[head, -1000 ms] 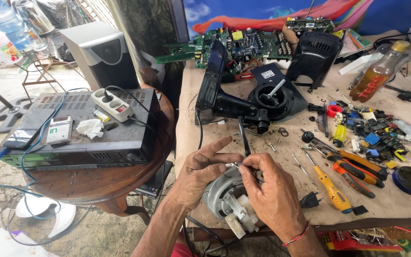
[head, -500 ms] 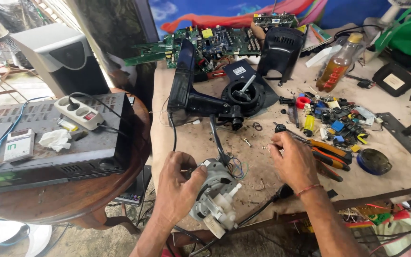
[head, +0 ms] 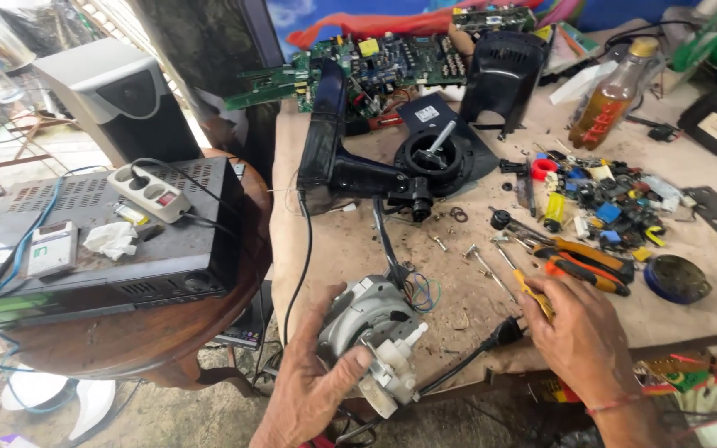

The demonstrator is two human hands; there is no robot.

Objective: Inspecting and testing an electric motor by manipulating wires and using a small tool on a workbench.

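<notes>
My left hand (head: 313, 386) grips a small grey electric motor (head: 367, 319) with a white plastic end piece (head: 392, 369), held at the table's front edge. Thin coloured wires and a black cable run from the motor. My right hand (head: 582, 340) rests on the table to the right, its fingers closed over a yellow-handled screwdriver (head: 535, 292). A black power plug (head: 504, 332) lies between the two hands. Behind the motor stands a black appliance body (head: 350, 158) with a round base and a metal shaft (head: 437, 141).
Orange-handled pliers (head: 587, 261), loose screws and a heap of small coloured parts (head: 599, 195) lie to the right. Circuit boards (head: 392, 62), a black cover (head: 504, 70) and a bottle (head: 612, 95) stand at the back. A round wooden table (head: 151, 332) on the left carries a black box, power strip and speaker.
My right hand left the motor, reached to the tools on the right, and has come back toward the front edge with the yellow screwdriver. My left hand kept holding the motor.
</notes>
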